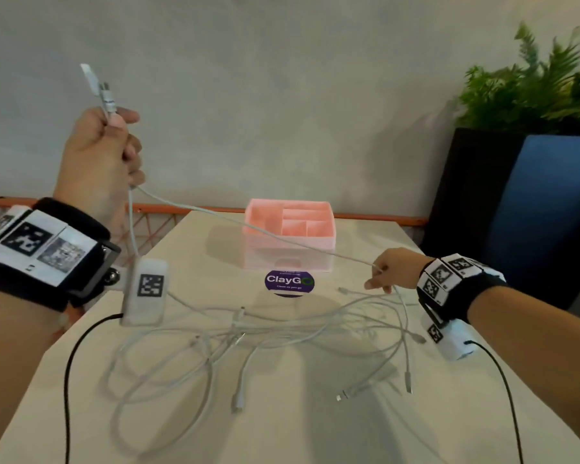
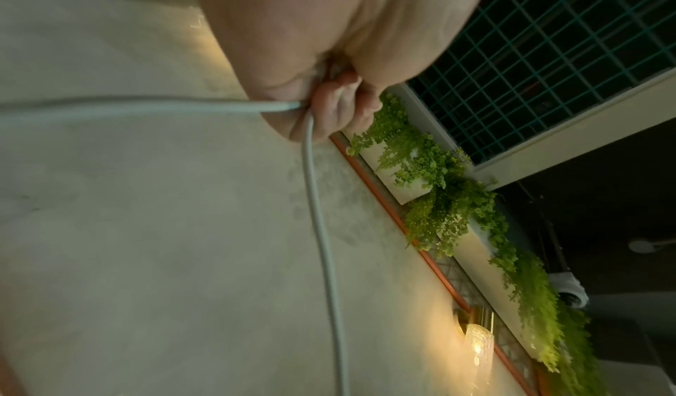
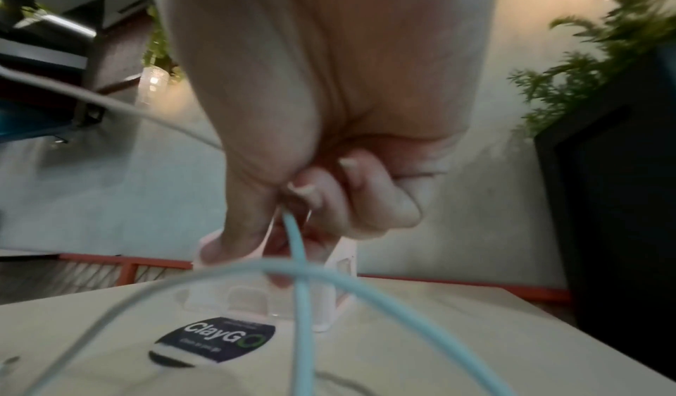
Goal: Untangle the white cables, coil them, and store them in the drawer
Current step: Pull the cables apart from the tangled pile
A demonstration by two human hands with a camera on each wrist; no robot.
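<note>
My left hand [image 1: 111, 142] is raised at the upper left and grips a white cable [image 1: 248, 226], with two plug ends [image 1: 98, 85] sticking up above the fist. That cable runs taut down and right to my right hand [image 1: 384, 271], which pinches it low over the table. In the left wrist view two strands of the cable [image 2: 318, 199] leave the curled fingers [image 2: 336, 107]. In the right wrist view the cable [image 3: 298, 272] drops from the pinching fingers [image 3: 314, 197]. A tangle of white cables [image 1: 248, 343] lies on the table. The pink drawer organiser [image 1: 290, 234] stands behind it.
A round purple ClayGO sticker [image 1: 289, 283] lies in front of the organiser. Black sensor leads [image 1: 69, 380] trail from both wrists over the beige table [image 1: 315, 430]. A dark planter with ferns [image 1: 529, 95] and a blue seat [image 1: 549, 212] stand at the right.
</note>
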